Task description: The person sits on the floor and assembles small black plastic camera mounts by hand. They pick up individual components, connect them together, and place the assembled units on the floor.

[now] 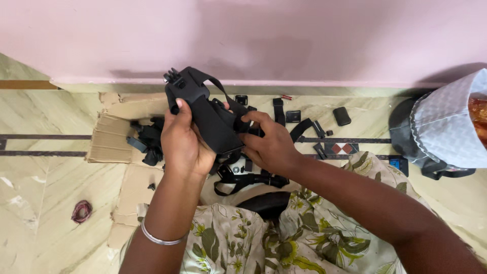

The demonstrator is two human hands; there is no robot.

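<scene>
- The black harness (210, 119) is raised above the cardboard (129, 177), near the pink wall (304, 35)
- The left hand (185, 142) grasps its padded plate; a steady grip seems best
- The right hand (269, 142) pinches a strap (242, 112) at the plate's edge; feeding it flat should avoid twists
- Loose clips (293, 116) lie just beyond

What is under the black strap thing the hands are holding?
Under the black harness lie more black straps and buckles on torn brown cardboard. The hands and harness cover whatever lies directly beneath them.
</scene>
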